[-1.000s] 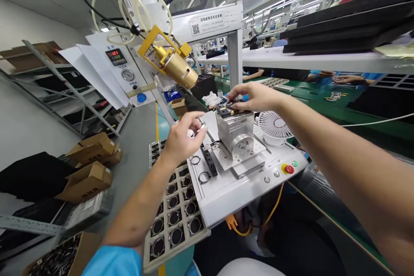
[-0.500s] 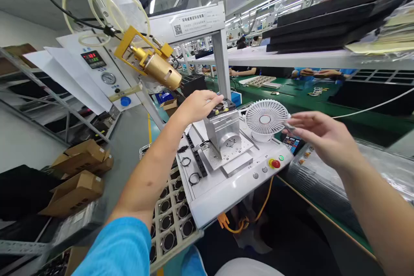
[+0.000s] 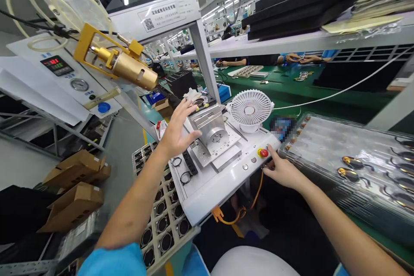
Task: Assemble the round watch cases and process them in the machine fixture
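My left hand (image 3: 180, 131) is open beside the silver metal fixture (image 3: 210, 127), with fingers spread and nothing visible in it. On top of that fixture sits a dark holder (image 3: 204, 105) with small yellow bits; part of it is behind my fingers. My right hand (image 3: 281, 168) reaches the right end of the machine's white front panel (image 3: 223, 185). Its index finger stretches to the spot right of the red emergency-stop button (image 3: 264, 153), and the thumb is apart below. The other fingers are curled and partly hidden.
A gold dispensing head (image 3: 134, 71) hangs at upper left. A white fan (image 3: 249, 110) stands behind the panel. Trays of round watch-like parts (image 3: 165, 241) lie lower left. At right is a clear plastic tray (image 3: 323, 138) with dark-cabled parts. Co-workers' hands (image 3: 293, 57) show across the bench.
My right hand has come down from beside the fan to the panel's edge; the small grey piece it pinched is no longer visible. My left hand has left the fixture's top and spread.
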The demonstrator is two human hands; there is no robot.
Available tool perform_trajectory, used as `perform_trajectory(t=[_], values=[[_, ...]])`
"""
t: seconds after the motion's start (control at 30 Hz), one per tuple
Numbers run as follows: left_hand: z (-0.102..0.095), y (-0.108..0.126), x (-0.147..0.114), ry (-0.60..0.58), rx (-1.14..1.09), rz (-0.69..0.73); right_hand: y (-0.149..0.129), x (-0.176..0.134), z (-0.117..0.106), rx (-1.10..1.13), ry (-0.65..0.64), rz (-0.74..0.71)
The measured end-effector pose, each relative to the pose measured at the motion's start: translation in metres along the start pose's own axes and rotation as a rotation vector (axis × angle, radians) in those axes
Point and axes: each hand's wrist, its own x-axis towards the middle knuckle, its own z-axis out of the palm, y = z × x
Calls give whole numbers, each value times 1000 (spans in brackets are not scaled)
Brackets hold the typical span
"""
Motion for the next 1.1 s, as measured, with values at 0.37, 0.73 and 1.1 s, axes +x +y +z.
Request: perform_trajectory(t=[0.37, 0.73, 1.1], values=[[130, 90, -169, 120, -772, -479, 4, -2, 6, -131, 137, -32], [213, 141, -198, 17, -1696, -900, -18, -121, 72, 737, 30, -296], [214, 140, -201, 61, -1672, -1088, 14, -105, -61, -83, 367, -241]])
